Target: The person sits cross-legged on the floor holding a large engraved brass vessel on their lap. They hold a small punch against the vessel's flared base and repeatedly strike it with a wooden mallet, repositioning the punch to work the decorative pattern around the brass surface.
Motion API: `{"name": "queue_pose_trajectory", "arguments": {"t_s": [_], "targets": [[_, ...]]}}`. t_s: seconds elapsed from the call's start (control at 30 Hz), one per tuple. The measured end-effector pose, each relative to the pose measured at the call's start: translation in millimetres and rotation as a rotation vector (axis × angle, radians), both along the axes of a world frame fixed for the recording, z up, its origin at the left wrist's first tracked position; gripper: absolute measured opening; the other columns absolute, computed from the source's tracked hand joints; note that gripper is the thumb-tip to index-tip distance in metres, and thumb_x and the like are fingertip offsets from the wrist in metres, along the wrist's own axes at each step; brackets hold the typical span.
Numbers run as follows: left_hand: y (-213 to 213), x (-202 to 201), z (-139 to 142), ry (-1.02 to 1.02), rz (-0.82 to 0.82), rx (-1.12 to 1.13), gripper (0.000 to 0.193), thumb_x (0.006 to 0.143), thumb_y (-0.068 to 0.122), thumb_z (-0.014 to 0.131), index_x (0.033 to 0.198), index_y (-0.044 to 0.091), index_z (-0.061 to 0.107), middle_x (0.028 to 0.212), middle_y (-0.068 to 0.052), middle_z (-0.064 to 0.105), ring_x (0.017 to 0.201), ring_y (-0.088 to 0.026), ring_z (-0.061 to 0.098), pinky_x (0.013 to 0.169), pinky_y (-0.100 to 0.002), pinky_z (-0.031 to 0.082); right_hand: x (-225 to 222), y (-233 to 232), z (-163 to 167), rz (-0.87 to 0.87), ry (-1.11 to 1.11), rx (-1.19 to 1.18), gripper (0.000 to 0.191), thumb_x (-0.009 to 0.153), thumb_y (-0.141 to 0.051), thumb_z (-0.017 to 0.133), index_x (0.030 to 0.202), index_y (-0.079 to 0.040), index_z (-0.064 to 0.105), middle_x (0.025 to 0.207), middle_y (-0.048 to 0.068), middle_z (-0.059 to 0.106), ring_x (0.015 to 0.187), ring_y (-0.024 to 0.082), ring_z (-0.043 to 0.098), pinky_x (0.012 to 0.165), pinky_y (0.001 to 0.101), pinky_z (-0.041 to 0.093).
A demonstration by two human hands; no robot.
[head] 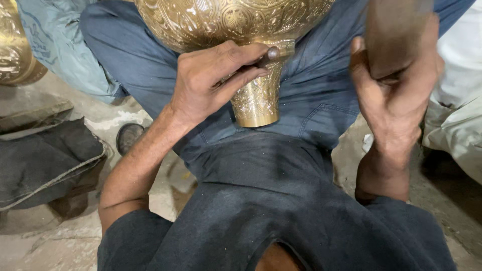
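Head view: an engraved brass vase [251, 55] lies across the lap, neck toward the body. Left hand [211, 83] pinches a thin metal punch [268, 56] against the golden, floral-patterned neck; right hand [394, 95] grips a blurred wooden handle [394, 35] just beside it.

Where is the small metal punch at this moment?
In the head view, the left hand holds the small metal punch left of centre near the top, its tip against the neck of the engraved brass vase lying over the person's lap.
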State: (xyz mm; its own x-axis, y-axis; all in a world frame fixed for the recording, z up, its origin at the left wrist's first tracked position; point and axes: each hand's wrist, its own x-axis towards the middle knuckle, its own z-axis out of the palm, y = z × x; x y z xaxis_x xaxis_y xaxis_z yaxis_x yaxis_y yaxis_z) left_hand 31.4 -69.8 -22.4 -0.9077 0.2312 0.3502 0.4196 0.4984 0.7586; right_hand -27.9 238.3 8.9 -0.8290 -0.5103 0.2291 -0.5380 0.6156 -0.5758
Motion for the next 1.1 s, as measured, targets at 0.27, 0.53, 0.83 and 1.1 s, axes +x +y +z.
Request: {"name": "queue_pose_trajectory", "arguments": {"t_s": [0.27,0.53,0.83,1.1], "targets": [[-0.3,-0.7,-2.8,0.038,-0.054,0.022,0.034,0.105,0.01,0.082,0.135,0.007,0.067,0.114,-0.003,0.076,0.093,-0.014,0.076,0.077,-0.026,0.062,4.4,-8.8,-4.4,-0.107,0.036,-0.188,0.042,0.102,-0.003,0.07,0.133,-0.001,0.042,0.113,0.016,0.059,0.094,0.023,0.06,0.081,0.0348,0.051],[-0.8,0.9,-11.1,0.042,-0.023,-0.009,0.033,0.103,0.013,0.084,0.132,0.008,0.068,0.109,-0.003,0.075,0.091,-0.015,0.075,0.076,-0.027,0.062,-8.0,-11.6,6.3,-0.02,-0.056,-0.051,0.033,0.098,-0.003,0.08,0.116,0.0,0.051,0.099,0.009,0.06,0.086,0.022,0.065,0.075,0.0348,0.053],[-1.7,2.1,-5.0,0.033,-0.013,-0.002,0.036,0.103,0.012,0.085,0.133,0.006,0.067,0.108,-0.005,0.074,0.091,-0.016,0.074,0.076,-0.028,0.061,-12.8,-11.4,8.9,0.055,0.294,0.294,0.036,0.08,0.001,0.081,0.11,-0.001,0.062,0.093,0.013,0.057,0.084,0.028,0.058,0.072,0.0426,0.047],[-3.0,0.1,-3.8,0.052,-0.018,-0.047,0.031,0.102,0.012,0.085,0.128,0.007,0.069,0.103,-0.005,0.074,0.089,-0.017,0.074,0.072,-0.028,0.06,-7.7,-7.6,6.8,0.066,0.343,0.404,0.044,0.077,-0.003,0.079,0.117,-0.004,0.059,0.099,0.01,0.055,0.09,0.027,0.058,0.083,0.0418,0.047]]}}
